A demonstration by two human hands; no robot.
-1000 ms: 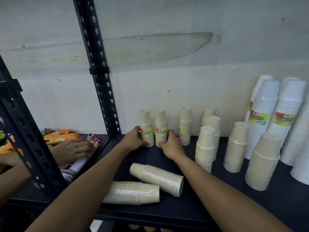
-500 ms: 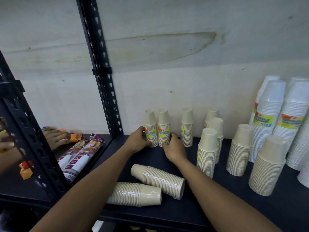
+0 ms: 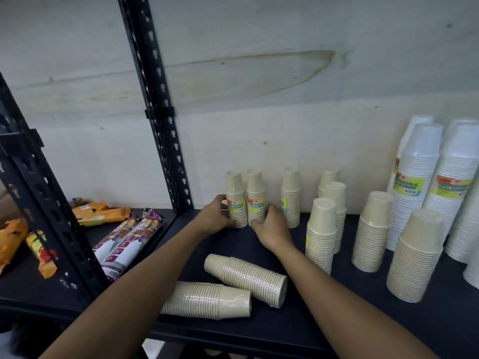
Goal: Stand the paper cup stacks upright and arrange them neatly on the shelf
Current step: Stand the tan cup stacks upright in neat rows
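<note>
2 stacks lay on their sides at the shelf front, between the forearms: the front stack lying left-right, the angled stack just behind. Beyond them, the left hand gripped the left labelled stack and the right hand the right labelled stack, fingers curled, both upright.

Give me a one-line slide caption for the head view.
The left hand and right hand hold two upright cup stacks at the back of the shelf; two toppled stacks lie in front.
</note>
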